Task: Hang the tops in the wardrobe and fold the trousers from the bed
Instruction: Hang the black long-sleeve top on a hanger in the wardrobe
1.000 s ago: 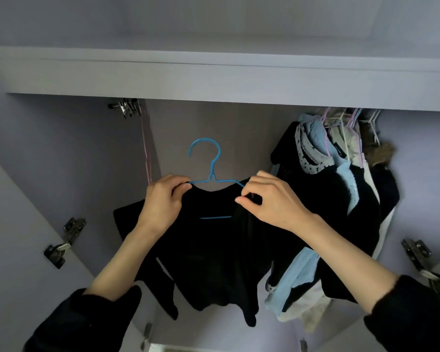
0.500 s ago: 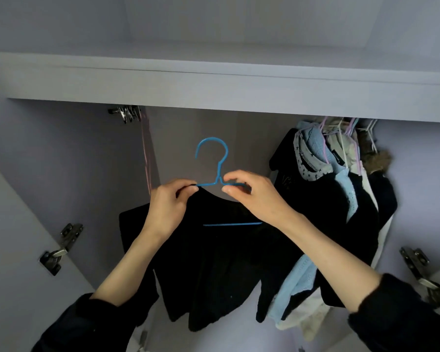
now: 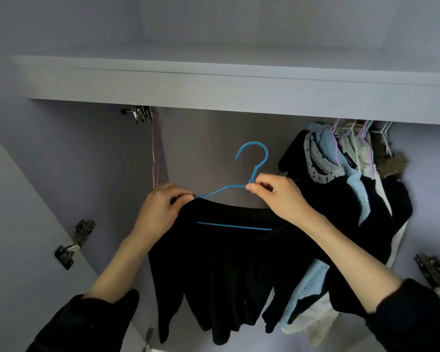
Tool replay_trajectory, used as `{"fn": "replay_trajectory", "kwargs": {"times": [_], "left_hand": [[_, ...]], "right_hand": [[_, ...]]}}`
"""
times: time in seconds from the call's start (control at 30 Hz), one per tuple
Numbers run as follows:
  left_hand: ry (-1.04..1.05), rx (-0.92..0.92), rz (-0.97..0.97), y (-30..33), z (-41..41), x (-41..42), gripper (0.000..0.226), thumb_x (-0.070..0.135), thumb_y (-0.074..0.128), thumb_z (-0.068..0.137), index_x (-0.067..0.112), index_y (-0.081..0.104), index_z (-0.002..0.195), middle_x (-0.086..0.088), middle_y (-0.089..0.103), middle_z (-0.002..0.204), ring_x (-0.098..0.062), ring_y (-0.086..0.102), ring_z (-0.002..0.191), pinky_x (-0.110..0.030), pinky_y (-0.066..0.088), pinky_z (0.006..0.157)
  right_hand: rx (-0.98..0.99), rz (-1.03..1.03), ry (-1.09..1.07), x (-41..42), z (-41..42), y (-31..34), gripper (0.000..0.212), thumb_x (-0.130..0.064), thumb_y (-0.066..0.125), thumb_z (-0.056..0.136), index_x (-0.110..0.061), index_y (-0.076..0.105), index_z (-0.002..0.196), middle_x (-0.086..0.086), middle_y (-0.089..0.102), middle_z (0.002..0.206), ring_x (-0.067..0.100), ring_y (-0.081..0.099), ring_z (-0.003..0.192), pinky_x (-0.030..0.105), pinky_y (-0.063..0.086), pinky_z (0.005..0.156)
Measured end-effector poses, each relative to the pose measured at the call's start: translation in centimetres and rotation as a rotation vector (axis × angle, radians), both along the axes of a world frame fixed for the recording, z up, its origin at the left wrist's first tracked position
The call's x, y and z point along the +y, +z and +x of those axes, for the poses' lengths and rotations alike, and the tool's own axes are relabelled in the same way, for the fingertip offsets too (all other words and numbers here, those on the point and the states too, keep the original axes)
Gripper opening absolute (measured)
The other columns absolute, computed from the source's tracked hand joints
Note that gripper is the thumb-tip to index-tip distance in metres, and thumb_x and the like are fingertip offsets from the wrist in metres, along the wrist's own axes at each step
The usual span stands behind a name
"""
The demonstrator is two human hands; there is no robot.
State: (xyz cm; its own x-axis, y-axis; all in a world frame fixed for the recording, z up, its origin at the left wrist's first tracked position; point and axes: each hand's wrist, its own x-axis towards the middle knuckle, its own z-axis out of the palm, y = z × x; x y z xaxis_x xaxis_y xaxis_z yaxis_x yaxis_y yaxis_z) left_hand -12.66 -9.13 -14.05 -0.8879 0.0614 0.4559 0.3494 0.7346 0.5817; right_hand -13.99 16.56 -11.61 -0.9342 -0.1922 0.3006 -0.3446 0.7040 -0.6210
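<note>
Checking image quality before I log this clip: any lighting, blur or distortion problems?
Head view: dim and bluish, so the black top shows almost no detail; wide-angle bending bows the wardrobe shelf edge; the blue hanger and both hands are sharp; no glare.

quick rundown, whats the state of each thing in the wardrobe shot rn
blue hanger: held up in the air, hook free, not on a rail
black top: draped on the blue hanger, hanging down
left hand: pinching the top's shoulder at the hanger's left arm
right hand: pinching the hanger at its neck
hung clothes: bunched at the right, on hangers
wardrobe door: open
</note>
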Motion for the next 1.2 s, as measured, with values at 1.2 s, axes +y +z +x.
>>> {"fn": "replay_trajectory", "kwargs": {"times": [1.2], "left_hand": [[0.053,0.812,-0.561,7.3,-1.4,11.6,0.085,-0.01,0.057,0.071,0.012,0.022,0.145,-0.014,0.015,0.15,-0.043,0.008,0.138,-0.06,0.002,0.11]], "right_hand": [[-0.535,-1.327,-0.009,7.2,1.3,-3.8,0.044,0.011,0.035,0.095,-0.002,0.043,0.137,0.007,0.053,0.136,0.017,0.07,0.089,0.022,0.056,0.064]]}}
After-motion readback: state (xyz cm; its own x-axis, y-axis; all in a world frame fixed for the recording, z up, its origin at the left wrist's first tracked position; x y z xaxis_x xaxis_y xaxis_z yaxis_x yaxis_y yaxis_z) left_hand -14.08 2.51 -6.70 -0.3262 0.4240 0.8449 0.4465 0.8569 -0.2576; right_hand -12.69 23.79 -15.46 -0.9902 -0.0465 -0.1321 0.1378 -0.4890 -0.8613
